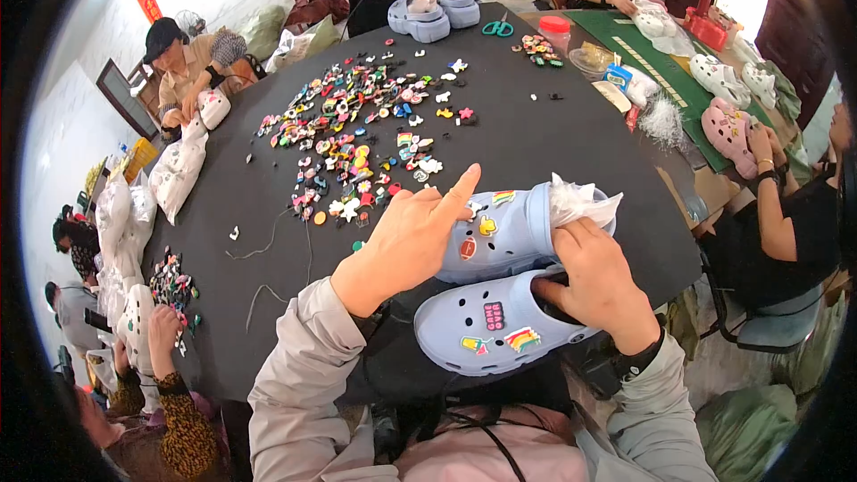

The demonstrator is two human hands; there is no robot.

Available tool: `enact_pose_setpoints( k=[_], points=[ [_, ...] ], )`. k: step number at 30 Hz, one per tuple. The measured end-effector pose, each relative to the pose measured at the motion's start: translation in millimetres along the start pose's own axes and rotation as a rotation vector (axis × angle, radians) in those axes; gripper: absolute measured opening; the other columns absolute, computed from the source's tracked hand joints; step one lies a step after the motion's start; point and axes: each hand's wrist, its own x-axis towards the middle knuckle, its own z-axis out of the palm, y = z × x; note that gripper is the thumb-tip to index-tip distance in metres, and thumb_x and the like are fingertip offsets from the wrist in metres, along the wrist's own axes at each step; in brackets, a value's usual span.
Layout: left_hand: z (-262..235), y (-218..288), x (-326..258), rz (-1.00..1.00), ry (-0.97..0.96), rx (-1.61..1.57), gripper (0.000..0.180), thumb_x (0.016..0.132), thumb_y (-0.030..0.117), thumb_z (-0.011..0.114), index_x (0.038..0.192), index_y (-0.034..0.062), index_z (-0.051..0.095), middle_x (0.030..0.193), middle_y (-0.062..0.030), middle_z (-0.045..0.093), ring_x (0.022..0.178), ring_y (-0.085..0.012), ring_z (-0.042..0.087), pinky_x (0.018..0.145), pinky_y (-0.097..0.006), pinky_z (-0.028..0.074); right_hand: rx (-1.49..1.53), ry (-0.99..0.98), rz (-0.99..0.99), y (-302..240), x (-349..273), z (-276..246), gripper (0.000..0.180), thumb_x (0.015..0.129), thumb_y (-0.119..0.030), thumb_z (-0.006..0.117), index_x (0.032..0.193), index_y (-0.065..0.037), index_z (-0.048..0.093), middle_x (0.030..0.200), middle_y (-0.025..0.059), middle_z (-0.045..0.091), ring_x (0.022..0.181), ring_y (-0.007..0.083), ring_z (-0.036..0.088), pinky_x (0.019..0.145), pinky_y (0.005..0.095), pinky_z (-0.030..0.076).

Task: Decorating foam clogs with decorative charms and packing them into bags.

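Two light blue clogs lie side by side in front of me, toes to the left. The far clog (506,248) bears small charms, among them a brown football, a yellow figure and a rainbow; white stuffing (571,203) pokes out of its opening. On the near clog (460,321) sit a dark pink-lettered charm, a drink cup and a rainbow. My left hand (406,236) closes over the far clog's toe beside a white charm, index finger stretched out; its other fingertips are hidden. My right hand (596,278) grips both clogs at their openings, fingers partly inside.
Many loose charms (344,138) spread over the black table (553,138). Blue-handled scissors (497,29) and a red-lidded jar (554,33) lie toward the back. Thin cords (259,254) trail on the left. Co-workers around the table handle other clogs, including a pink one (730,138).
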Motion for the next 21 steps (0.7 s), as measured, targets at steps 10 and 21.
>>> enact_pose_setpoints(
  k=[10, 21],
  points=[
    [8, -3, -6, 0.023, 0.033, -0.013, 0.065, 0.075, -0.006, 0.052, 0.137, -0.0055, 0.035, 0.092, -0.0079, 0.07, 0.079, -0.0291, 0.058, 0.068, -0.04, 0.044, -0.001, 0.001, 0.019, -4, 4, 0, 0.048, 0.062, -0.024, 0.079, 0.094, 0.002, 0.056, 0.094, 0.0167, 0.057, 0.092, 0.0351, 0.054, 0.08, 0.0424, 0.045],
    [-3, -62, -31, -0.419, 0.187, -0.398, 0.041, 0.085, -0.001, 0.057, 0.125, -0.0008, 0.051, 0.1, -0.0143, 0.068, 0.09, -0.0215, 0.066, 0.08, -0.032, 0.051, -0.008, 0.025, 0.012, -3, 3, 5, 0.048, 0.059, -0.02, 0.079, 0.095, 0.003, 0.056, 0.095, 0.0183, 0.058, 0.092, 0.037, 0.055, 0.08, 0.043, 0.045]
  ],
)
